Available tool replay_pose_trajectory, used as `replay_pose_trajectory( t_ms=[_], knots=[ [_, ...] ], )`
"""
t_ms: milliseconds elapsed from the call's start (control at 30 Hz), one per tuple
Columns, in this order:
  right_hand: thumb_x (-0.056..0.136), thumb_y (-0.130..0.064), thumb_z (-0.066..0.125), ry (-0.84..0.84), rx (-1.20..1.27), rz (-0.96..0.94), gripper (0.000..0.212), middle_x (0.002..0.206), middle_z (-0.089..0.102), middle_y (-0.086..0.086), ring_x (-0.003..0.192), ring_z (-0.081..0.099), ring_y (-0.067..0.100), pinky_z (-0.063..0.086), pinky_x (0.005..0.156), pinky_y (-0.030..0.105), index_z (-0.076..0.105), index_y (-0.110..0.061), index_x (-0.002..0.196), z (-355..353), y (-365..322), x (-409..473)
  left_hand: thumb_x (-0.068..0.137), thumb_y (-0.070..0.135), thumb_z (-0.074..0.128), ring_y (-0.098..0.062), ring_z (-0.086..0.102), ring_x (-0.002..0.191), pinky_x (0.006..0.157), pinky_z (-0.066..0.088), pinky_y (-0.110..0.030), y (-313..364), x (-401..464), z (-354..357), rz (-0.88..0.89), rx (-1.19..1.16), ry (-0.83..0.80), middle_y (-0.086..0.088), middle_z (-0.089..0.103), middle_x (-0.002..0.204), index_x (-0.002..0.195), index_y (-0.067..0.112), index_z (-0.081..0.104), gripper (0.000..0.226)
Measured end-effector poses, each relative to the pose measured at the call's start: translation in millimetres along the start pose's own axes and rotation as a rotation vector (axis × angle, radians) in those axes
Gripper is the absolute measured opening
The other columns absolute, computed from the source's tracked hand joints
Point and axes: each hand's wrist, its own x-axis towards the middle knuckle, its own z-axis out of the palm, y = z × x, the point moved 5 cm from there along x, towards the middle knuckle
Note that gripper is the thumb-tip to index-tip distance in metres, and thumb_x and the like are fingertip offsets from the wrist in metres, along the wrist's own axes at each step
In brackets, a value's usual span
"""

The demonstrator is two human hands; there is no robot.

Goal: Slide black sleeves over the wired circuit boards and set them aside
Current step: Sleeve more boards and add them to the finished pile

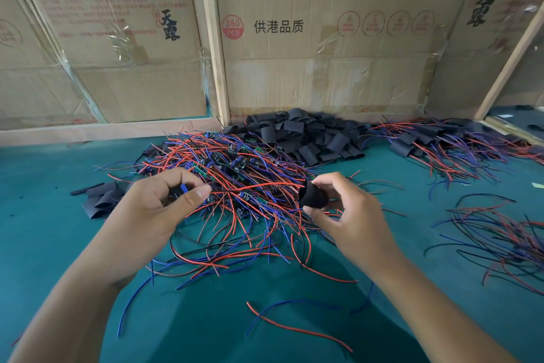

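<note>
A: What is held in each hand?

B: A small wired circuit board (183,189) is pinched in the closed grip of the left hand (153,209), left of the frame's centre; it is mostly hidden by the fingers. A black sleeve (312,197) is held in the right hand (350,215), fingers curled around it, its open mouth turned toward the left hand. The two are kept apart.

A: Where is the rest of the work laid?

B: A tangle of unsleeved boards (232,168) with red and blue wires is spread on the green bench (44,230) between and behind the hands. Loose sleeves (312,136) are heaped at upper centre, against the cardboard boxes (323,38). Sleeved boards (447,141) are piled at upper right.
</note>
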Motion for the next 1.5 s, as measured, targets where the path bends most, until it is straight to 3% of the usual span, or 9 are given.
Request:
replay_pose_trajectory(
  t_ms=[233, 467, 767, 933, 1267, 1367, 1500],
  knots=[
    [0.08, -0.01, 0.081, 0.035, 0.045, -0.043, 0.031, 0.095, 0.07, -0.011, 0.087, 0.067, 0.009, 0.054, 0.08, 0.029, 0.064, -0.017, 0.105, -1, -5, 0, 0.084, 0.042, 0.063, -0.004, 0.027, 0.049, 0.044, 0.023, -0.016, 2, 1, 5, 0.008, 0.029, -0.019, 0.011, 0.039, 0.051, 0.086, 0.019, 0.068, 0.024],
    [0.081, -0.009, 0.081, 0.053, 0.029, -0.074, 0.031, 0.094, 0.069, -0.011, 0.086, 0.066, 0.01, 0.054, 0.08, 0.029, 0.063, -0.018, 0.105, -1, -5, 0, 0.084, 0.046, 0.063, -0.009, 0.028, 0.054, 0.049, 0.024, -0.024, 0, 1, 6, 0.005, 0.03, -0.035, 0.01, 0.039, 0.055, 0.092, 0.02, 0.068, 0.028],
    [0.082, -0.012, 0.08, 0.002, 0.033, -0.048, 0.031, 0.095, 0.07, -0.011, 0.088, 0.067, 0.012, 0.054, 0.081, 0.036, 0.063, -0.022, 0.106, 1, -1, 1, 0.085, 0.035, 0.064, -0.001, 0.033, 0.049, 0.047, 0.027, -0.009, 10, 0, 8, 0.065, 0.037, -0.06, 0.013, 0.047, 0.055, 0.085, 0.02, 0.068, 0.015],
    [0.084, -0.012, 0.078, -0.02, 0.055, -0.076, 0.033, 0.097, 0.068, -0.013, 0.089, 0.067, 0.013, 0.054, 0.08, 0.038, 0.062, -0.025, 0.11, 0, -2, 1, 0.086, 0.034, 0.064, 0.0, 0.037, 0.051, 0.049, 0.029, -0.008, 8, 1, 8, 0.078, 0.077, -0.058, 0.015, 0.052, 0.059, 0.085, 0.022, 0.069, 0.013],
    [0.086, -0.013, 0.077, -0.034, 0.067, -0.057, 0.033, 0.102, 0.069, -0.012, 0.095, 0.067, 0.013, 0.053, 0.084, 0.038, 0.062, -0.024, 0.113, -1, 4, 2, 0.086, 0.047, 0.064, 0.0, 0.044, 0.062, 0.058, 0.037, -0.01, 3, 2, 1, 0.152, 0.052, -0.078, 0.011, 0.059, 0.073, 0.093, 0.019, 0.068, 0.029],
    [0.086, -0.009, 0.075, -0.054, 0.102, -0.077, 0.034, 0.102, 0.069, -0.011, 0.095, 0.068, 0.012, 0.054, 0.085, 0.034, 0.062, -0.024, 0.113, -1, 2, 3, 0.091, 0.039, 0.068, 0.002, 0.044, 0.06, 0.057, 0.036, -0.008, 2, 2, 5, 0.167, 0.077, -0.11, 0.015, 0.058, 0.07, 0.094, 0.019, 0.068, 0.02],
    [0.086, -0.005, 0.075, -0.076, 0.14, -0.112, 0.037, 0.108, 0.069, -0.013, 0.098, 0.068, 0.011, 0.052, 0.089, 0.023, 0.063, -0.024, 0.116, -3, 0, 3, 0.088, 0.046, 0.063, 0.001, 0.043, 0.059, 0.056, 0.036, -0.009, -1, 2, 4, 0.155, 0.07, -0.096, 0.015, 0.057, 0.069, 0.094, 0.019, 0.068, 0.028]
  ],
)
